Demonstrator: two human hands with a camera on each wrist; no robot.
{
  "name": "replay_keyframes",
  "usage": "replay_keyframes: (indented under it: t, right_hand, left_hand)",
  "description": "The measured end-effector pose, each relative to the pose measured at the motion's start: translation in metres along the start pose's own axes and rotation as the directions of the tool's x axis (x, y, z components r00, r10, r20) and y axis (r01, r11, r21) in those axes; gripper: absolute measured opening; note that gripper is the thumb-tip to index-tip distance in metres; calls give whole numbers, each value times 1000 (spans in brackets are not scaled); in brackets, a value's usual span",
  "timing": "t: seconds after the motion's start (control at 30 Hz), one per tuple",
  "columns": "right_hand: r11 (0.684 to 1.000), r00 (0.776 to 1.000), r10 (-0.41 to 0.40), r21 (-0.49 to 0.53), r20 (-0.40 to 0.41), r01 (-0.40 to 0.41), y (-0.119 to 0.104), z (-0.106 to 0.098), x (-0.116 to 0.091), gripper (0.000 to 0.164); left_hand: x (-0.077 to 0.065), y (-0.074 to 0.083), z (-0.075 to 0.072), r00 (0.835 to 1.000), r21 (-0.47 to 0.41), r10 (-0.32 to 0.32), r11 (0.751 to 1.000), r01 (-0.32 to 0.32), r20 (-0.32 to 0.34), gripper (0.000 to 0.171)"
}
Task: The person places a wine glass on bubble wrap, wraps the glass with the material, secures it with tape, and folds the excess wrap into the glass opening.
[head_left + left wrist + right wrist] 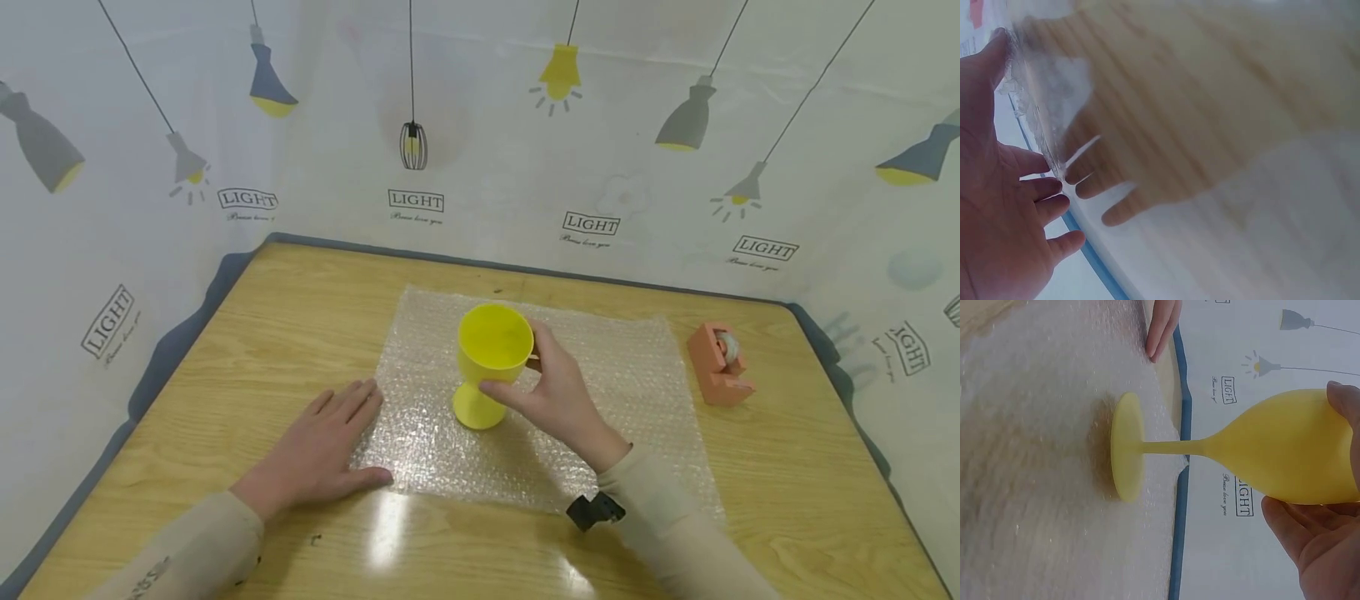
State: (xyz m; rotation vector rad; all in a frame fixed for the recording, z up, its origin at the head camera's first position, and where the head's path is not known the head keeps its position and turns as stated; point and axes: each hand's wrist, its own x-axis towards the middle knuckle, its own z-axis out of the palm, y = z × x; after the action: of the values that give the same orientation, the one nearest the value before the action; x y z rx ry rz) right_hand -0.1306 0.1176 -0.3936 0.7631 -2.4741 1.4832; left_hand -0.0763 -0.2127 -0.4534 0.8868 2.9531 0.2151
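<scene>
A yellow wine goblet (478, 369) with a round foot and thin stem stands upright over a sheet of bubble wrap (622, 400). My right hand (558, 396) grips its bowl from the right, thumb in front and fingers behind. In the right wrist view the goblet (1285, 447) has its foot at the bubble wrap (1035, 456); whether they touch I cannot tell. My left hand (322, 450) lies flat with straight fingers at the wrap's left edge, fingertips and thumb on it. The left wrist view shows that hand (1007, 206) from the palm side, low over the shiny tabletop.
To the right of the wrap, a salmon-pink tape dispenser (720, 367) with a roll of tape stands on the wooden table (300, 300). A white curtain (495, 167) printed with lamps surrounds the back and sides of the table. A dark band (840, 358) runs along the table's edges.
</scene>
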Motion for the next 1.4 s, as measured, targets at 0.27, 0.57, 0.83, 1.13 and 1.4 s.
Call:
replay_keyframes:
  t: [0.27,0.57,0.83,1.13,1.4]
  right_hand:
    - [1000,999,-6,7,35,6,-6,13,-4,84]
    - [999,998,-26,48,61,23,-14,24,-5,85]
    - [997,995,-34,73,90,27,-22,34,-6,85]
    - [995,992,-55,84,116,46,-27,44,-5,85]
    - [995,989,-64,78,135,54,-33,52,-4,87]
  left_hand:
    - [1,2,1,1000,-2,-21,1000,21,11,105]
    - [2,3,0,999,-6,-31,1000,31,11,105]
    - [2,5,-1,999,-12,-45,999,46,17,105]
    - [2,5,0,999,-4,-41,999,41,-1,106]
    - [2,3,2,999,2,-35,999,35,-2,107]
